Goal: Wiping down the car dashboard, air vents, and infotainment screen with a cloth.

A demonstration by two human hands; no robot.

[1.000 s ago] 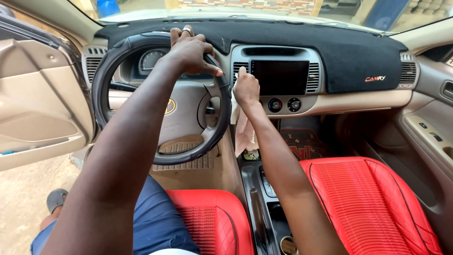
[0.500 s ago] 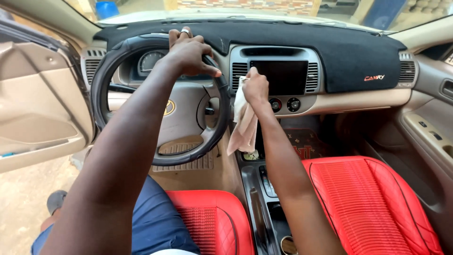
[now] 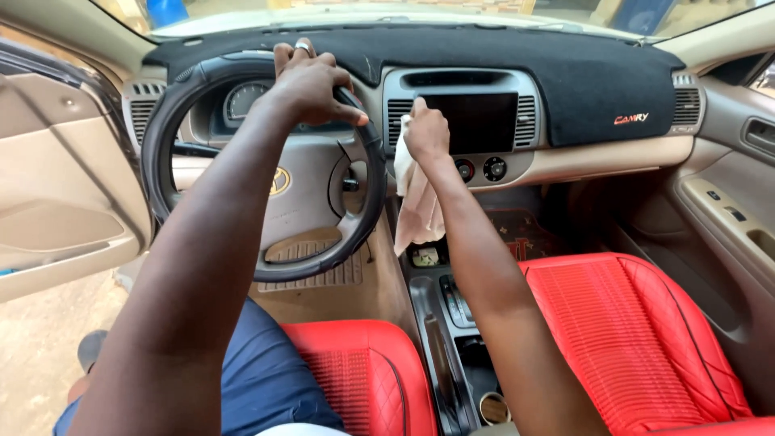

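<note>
Wiping left vent – right hand clenching cloth moved back off the screen; left hand grips steering wheel.

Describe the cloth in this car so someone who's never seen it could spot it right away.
Start at the steering wheel and move toward the dark screen in the middle of the dashboard. Between them the right hand presses a cloth against the vent beside the screen. It is the only soft, pale pinkish thing there, hanging limp below the hand amid hard beige and black trim.
</note>
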